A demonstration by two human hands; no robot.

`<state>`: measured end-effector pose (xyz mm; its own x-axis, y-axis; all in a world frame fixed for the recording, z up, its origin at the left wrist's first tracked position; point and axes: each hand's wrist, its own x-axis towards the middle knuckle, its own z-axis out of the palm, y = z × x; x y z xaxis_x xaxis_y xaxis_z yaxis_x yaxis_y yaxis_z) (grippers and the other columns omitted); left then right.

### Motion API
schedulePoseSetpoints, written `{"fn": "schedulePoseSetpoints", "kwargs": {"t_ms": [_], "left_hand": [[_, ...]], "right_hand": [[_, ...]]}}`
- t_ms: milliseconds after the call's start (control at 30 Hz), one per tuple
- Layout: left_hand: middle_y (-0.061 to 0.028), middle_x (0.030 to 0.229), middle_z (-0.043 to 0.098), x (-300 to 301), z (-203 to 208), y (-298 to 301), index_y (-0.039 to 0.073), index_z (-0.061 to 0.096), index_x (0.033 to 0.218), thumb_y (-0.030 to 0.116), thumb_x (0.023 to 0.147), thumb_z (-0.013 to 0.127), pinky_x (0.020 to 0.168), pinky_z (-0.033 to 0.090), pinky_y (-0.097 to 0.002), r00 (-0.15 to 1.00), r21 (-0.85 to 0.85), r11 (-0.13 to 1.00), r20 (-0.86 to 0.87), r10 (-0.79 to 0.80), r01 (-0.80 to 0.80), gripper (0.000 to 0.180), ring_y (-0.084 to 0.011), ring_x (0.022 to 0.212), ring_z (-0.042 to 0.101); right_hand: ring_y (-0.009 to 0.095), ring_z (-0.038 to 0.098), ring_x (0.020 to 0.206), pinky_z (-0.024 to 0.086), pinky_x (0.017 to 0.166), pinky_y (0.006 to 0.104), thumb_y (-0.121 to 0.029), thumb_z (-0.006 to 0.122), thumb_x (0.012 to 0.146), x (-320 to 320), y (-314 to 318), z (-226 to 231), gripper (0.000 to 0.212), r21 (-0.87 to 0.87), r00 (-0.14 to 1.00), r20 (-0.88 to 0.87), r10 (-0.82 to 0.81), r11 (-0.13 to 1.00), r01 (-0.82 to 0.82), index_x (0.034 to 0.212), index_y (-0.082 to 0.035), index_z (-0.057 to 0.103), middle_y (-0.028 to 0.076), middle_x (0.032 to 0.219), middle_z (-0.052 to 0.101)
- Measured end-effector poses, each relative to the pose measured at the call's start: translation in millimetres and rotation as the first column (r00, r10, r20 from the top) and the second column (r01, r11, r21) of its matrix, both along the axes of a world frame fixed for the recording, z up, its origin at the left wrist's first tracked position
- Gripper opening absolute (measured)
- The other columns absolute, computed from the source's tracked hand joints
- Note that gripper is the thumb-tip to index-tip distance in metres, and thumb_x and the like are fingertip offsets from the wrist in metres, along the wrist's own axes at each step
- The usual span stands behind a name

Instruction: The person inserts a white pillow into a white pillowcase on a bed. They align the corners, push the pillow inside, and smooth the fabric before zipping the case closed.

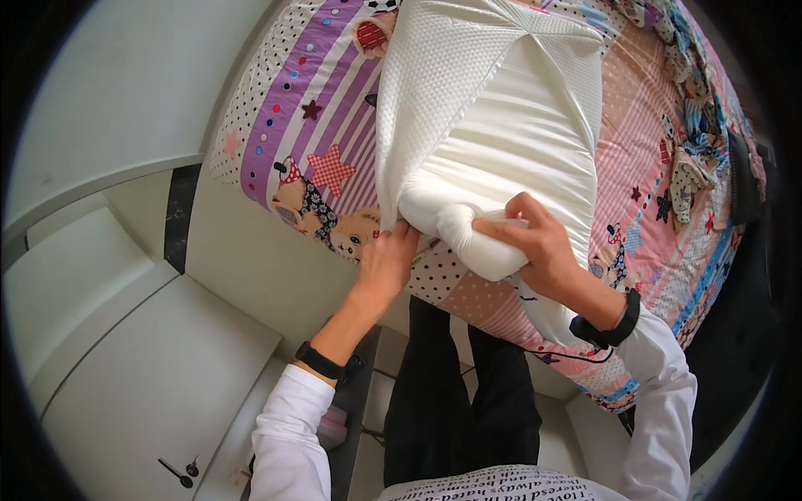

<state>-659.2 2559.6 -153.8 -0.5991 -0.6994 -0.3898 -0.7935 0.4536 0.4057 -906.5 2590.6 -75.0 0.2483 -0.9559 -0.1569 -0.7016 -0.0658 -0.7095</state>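
A white pillow (526,142) lies on the bed, its smooth, wrinkled inner part showing through the wide opening of a textured white pillowcase (434,75). My left hand (388,259) is closed, pinching the lower left edge of the pillowcase near the bed's front edge. Beside it, my right hand (547,246) grips the bunched, folded near end of the pillow with thumb and fingers. Part of what the right fingers hold is hidden behind the fold. Loose white fabric hangs below the right hand toward the wrist. Both wrists wear black bands.
A purple striped, patterned pillow (334,108) lies left of the white one, on a pink patterned bedsheet (643,175). Crumpled patterned fabric (697,159) sits at the far right. A white cabinet (150,376) with a key in its lock stands at lower left. A dark cord runs below the right wrist.
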Motion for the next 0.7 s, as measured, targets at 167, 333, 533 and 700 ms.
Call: {"fn": "schedulePoseSetpoints", "kwargs": {"t_ms": [167,333,533,700], "left_hand": [[-0.0123,0.096,0.055,-17,-5,-5,0.003,0.055,0.102,-0.008,0.068,0.055,0.062,0.051,-0.0417,0.977,-0.095,0.995,-0.212,0.009,-0.03,0.036,-0.0315,0.081,0.058],[-0.011,0.103,0.058,-38,-9,-1,0.005,0.054,0.109,0.001,0.077,0.06,0.067,0.05,-0.0426,0.939,0.019,0.994,-0.326,0.106,-0.105,0.033,-0.0349,0.085,0.06],[-0.0115,0.109,0.059,-63,-19,6,0.007,0.054,0.113,0.001,0.075,0.061,0.069,0.05,-0.0433,0.933,0.163,0.974,-0.3,0.199,-0.156,0.039,-0.0356,0.086,0.061],[-0.0127,0.108,0.059,-67,-35,13,0.007,0.057,0.111,-0.001,0.074,0.06,0.073,0.049,-0.0434,0.892,0.231,0.95,-0.353,0.282,-0.209,0.038,-0.0362,0.088,0.06]], "right_hand": [[0.021,0.054,0.082,0.046,0.076,0.03,0.012,0.063,0.059,-38,-30,22,0.059,-0.068,0.982,0.092,-0.162,0.983,0.169,0.11,-0.017,0.069,0.005,0.088,0.048],[0.018,0.056,0.088,0.044,0.082,0.0278,0.011,0.059,0.066,-73,-47,34,0.053,-0.107,0.99,0.043,-0.132,0.985,0.136,0.113,-0.011,0.067,0.005,0.091,0.052],[0.016,0.055,0.091,0.043,0.083,0.0255,0.008,0.06,0.07,-93,-62,47,0.044,-0.135,0.996,0.06,-0.065,0.988,0.073,0.113,-0.003,0.064,0.005,0.095,0.055],[0.016,0.055,0.093,0.043,0.086,0.0261,0.008,0.06,0.072,-87,-65,55,0.043,-0.121,0.997,0.066,-0.043,0.991,0.051,0.113,-0.002,0.064,0.005,0.097,0.055]]}}
